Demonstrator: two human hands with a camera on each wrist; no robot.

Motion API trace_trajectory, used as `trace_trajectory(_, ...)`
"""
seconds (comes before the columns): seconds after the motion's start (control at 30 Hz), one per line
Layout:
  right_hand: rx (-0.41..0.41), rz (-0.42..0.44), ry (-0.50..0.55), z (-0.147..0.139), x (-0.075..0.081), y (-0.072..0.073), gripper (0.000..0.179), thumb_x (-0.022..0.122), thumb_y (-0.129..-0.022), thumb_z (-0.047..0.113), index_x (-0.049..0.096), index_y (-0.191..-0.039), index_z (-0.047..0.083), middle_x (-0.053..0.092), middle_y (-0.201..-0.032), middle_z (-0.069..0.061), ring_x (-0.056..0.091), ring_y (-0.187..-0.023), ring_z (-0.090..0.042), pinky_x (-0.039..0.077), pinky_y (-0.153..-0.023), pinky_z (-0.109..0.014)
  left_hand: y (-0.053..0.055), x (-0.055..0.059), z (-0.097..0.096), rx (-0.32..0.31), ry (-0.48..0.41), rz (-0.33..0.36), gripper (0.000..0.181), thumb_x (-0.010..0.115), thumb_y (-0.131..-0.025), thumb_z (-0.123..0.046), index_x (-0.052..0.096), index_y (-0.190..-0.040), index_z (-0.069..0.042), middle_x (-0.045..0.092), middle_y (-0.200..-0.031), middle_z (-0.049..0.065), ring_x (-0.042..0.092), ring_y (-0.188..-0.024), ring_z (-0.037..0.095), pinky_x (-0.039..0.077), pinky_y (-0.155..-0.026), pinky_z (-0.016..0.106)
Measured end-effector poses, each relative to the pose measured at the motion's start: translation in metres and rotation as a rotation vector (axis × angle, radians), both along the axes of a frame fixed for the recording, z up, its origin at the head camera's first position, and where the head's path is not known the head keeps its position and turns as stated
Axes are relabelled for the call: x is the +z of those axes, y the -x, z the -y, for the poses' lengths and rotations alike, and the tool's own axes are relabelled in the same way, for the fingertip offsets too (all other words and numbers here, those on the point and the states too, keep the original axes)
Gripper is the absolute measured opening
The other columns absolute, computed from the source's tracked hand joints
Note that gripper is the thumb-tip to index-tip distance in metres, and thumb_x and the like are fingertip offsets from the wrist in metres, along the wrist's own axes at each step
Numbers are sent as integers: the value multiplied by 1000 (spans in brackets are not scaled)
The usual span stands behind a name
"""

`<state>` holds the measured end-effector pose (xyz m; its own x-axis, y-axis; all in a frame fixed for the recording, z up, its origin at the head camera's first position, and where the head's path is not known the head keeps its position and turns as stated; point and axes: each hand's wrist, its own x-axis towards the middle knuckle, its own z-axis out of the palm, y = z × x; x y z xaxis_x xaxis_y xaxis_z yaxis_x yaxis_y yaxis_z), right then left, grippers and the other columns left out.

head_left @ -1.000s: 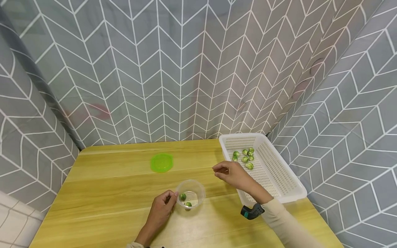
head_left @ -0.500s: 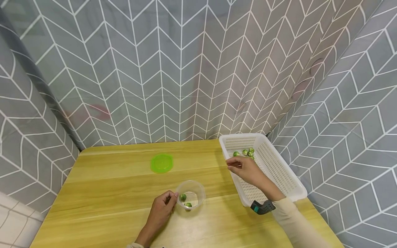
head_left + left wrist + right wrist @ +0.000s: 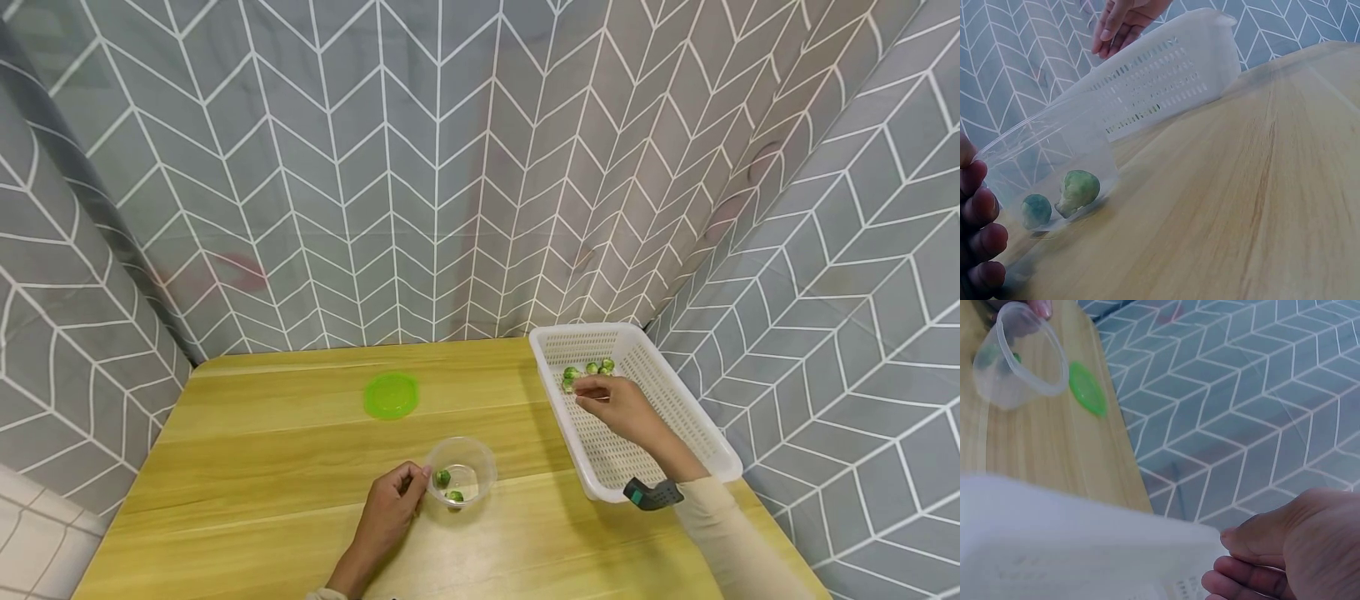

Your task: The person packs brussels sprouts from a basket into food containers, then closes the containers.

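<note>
My left hand (image 3: 392, 502) pinches the near-left rim of a clear round plastic tub (image 3: 483, 479) standing on the table. Two green Brussels sprouts lie at the bottom of the tub; one sprout (image 3: 1080, 189) looks larger in the left wrist view. Above the white slotted basket (image 3: 693, 429) is my right hand (image 3: 619, 407), thumb and fingers loosely bent with nothing visible between them. Its fingertips reach close over several Brussels sprouts (image 3: 571, 372) in the basket's far-left part, hiding some of them.
A bright green round lid (image 3: 391, 395) lies flat on the wooden table (image 3: 285, 450), behind the tub. The basket stands along the table's right side. Grey curtains (image 3: 390, 167) with a white zigzag pattern hang behind the table and on both sides.
My right hand has moved rightward from the gap between tub and basket, passing over the basket's left rim to above the sprouts. My left hand and the tub have stayed put.
</note>
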<state>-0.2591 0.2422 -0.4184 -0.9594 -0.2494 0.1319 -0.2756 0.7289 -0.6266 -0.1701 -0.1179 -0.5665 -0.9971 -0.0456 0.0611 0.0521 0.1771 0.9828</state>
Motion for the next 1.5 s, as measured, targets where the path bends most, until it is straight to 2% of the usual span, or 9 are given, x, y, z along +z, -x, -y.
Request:
trace_trajectory(0.33,-35,17,-34,-22,-8,8,28,69,-96,12,69,-122,0,73,-111,-16,69,-102,-34,58,-81,-42,0,-2,3,-33,-30,-4,33,64,-100,-27,61,-75,-6,55,-61,9,46,-51,10,40,-50,23)
trace_trajectory(0.63,-65,43,-53,-39,-18,15,30,69,-97,15,69,-120,-2,73,-107,-17,70,-100,-34,57,-81,-43,1,-2,2,-5,-5,6,33,65,-100,-26,61,-75,-5,53,-60,8,45,-51,9,39,-50,22)
trace_trajectory(0.83,-102,68,-76,-49,-25,20,30,69,-97,14,68,-121,-4,72,-109,-20,70,-99,-35,57,-81,-44,-1,1,2,-13,-9,4,33,64,-101,-24,61,-75,-4,53,-60,7,45,-51,9,38,-49,21)
trace_trajectory(1.07,-87,71,-106,-57,-27,31,29,68,-96,13,68,-119,-5,72,-106,-20,70,-97,-35,57,-79,-44,0,-1,6,-55,-36,-18,38,64,-99,-36,61,-75,-7,54,-60,3,48,-52,10,41,-50,23)
trace_trajectory(1.23,-85,76,-123,-62,-32,40,32,68,-96,15,67,-118,-8,71,-108,-23,68,-99,-38,57,-80,-46,1,-2,7,-63,-26,-37,40,64,-99,-39,61,-74,-8,53,-59,1,48,-52,10,43,-50,25)
trace_trajectory(1.5,-118,111,-163,-67,-43,51,33,67,-95,12,65,-119,-11,70,-110,-26,66,-103,-41,55,-82,-47,0,-3,7,-61,6,-30,41,63,-100,-42,60,-73,-11,53,-59,-1,48,-52,10,43,-52,25)
